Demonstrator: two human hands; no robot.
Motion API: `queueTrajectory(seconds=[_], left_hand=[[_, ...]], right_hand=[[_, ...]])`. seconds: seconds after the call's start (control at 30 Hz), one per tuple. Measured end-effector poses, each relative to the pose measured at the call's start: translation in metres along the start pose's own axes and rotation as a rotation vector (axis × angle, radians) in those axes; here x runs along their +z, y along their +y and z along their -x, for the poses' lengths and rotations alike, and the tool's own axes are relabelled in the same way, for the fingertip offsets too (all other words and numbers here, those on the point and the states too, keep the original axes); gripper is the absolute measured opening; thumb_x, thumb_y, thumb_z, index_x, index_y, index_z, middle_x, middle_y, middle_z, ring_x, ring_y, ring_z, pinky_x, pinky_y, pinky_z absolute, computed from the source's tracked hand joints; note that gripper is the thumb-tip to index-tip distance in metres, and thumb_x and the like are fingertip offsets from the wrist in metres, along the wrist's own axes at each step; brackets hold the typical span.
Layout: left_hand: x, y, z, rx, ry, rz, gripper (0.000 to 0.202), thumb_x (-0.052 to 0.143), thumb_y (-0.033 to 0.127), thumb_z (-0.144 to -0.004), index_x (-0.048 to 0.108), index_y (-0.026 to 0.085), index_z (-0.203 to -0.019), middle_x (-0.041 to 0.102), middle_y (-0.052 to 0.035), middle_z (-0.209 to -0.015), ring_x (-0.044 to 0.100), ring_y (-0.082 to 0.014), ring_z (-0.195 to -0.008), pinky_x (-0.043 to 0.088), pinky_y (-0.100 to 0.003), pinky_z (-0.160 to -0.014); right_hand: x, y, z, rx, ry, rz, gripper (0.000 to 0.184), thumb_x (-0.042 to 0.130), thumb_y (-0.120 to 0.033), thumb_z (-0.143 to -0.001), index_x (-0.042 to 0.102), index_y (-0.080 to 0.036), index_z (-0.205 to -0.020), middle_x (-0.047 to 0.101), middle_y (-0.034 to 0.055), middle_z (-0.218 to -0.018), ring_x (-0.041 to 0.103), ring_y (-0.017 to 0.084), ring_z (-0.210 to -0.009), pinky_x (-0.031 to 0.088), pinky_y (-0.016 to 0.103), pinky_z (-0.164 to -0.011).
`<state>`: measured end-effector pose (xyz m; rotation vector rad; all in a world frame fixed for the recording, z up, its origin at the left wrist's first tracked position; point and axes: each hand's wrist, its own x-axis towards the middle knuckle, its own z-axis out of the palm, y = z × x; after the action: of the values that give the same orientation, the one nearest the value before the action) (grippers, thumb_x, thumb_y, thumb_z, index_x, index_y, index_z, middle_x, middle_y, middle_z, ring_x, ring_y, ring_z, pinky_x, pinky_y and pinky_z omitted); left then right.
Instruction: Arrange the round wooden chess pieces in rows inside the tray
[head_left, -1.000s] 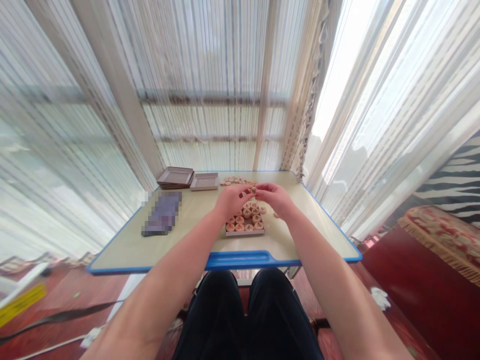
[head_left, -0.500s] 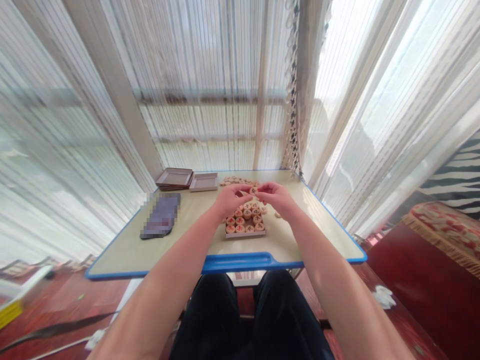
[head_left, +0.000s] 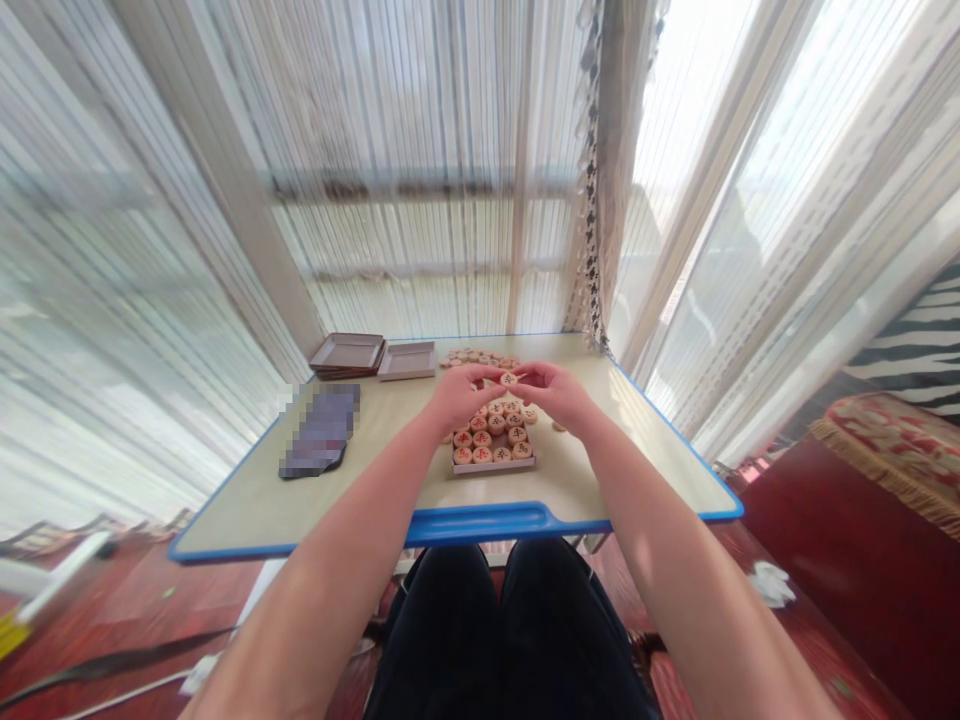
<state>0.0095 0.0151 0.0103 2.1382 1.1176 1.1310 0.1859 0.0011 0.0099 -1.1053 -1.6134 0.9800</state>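
Note:
My left hand [head_left: 459,392] and my right hand [head_left: 555,390] meet above a small tray [head_left: 495,465] filled with round wooden Chinese chess pieces. Between the fingertips of both hands is one wooden chess piece [head_left: 508,379] with a red mark, pinched from either side. The tray sits near the middle of a beige table [head_left: 360,480] with a blue rim. Several loose chess pieces [head_left: 472,356] lie at the table's far edge, and one lone piece [head_left: 559,427] lies right of the tray.
Stacked brown trays [head_left: 349,353] and a single grey tray [head_left: 409,360] stand at the far left of the table. A dark blurred flat object [head_left: 319,443] lies on the left. Striped curtains hang behind the table. My dark-trousered legs are under the front edge.
Both hands stay together holding the piece over the tray. The view has shifted slightly; the hands have barely moved.

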Motion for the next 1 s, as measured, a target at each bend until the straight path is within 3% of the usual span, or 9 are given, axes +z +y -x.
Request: queueTrajectory(seconds=[0.43,0.73,0.9,1.0], left_hand=[[0.004,-0.006,0.001,-0.028,0.009,0.113,0.029,0.065,0.034,-0.07,0.07,0.019,-0.095,0.071,-0.0043,-0.09,0.062,-0.0178,-0.081,0.049,-0.029,-0.074],[0.0,-0.005,0.001,-0.013,-0.059,-0.007,0.03,0.062,0.038,-0.071,0.07,0.02,-0.094,0.07,-0.003,-0.083,0.055,-0.0129,-0.065,0.044,-0.025,-0.062],[-0.008,-0.004,0.0,-0.031,0.052,-0.087,0.034,0.064,0.041,-0.068,0.069,0.019,-0.093,0.067,-0.0043,-0.084,0.053,-0.0115,-0.063,0.044,-0.024,-0.06],[-0.015,-0.004,0.0,-0.071,0.032,-0.114,0.032,0.061,0.044,-0.069,0.07,0.019,-0.086,0.065,-0.0026,-0.073,0.051,-0.0114,-0.059,0.042,-0.024,-0.056]], right_hand=[[-0.001,0.006,-0.002,-0.101,0.031,0.2,0.03,0.066,-0.039,-0.068,0.063,-0.018,-0.09,0.067,0.0045,-0.08,0.06,0.016,-0.072,0.049,0.03,-0.067],[-0.001,0.006,-0.001,-0.114,0.018,0.336,0.032,0.064,-0.041,-0.069,0.065,-0.018,-0.092,0.066,0.0041,-0.08,0.057,0.014,-0.067,0.048,0.028,-0.062],[-0.003,0.003,0.0,-0.124,0.107,0.489,0.032,0.063,-0.044,-0.068,0.066,-0.018,-0.087,0.062,0.0044,-0.079,0.054,0.014,-0.062,0.046,0.029,-0.061],[-0.002,-0.001,0.004,-0.171,0.007,0.589,0.03,0.064,-0.043,-0.067,0.067,-0.02,-0.086,0.058,0.004,-0.082,0.053,0.015,-0.068,0.045,0.03,-0.066]])
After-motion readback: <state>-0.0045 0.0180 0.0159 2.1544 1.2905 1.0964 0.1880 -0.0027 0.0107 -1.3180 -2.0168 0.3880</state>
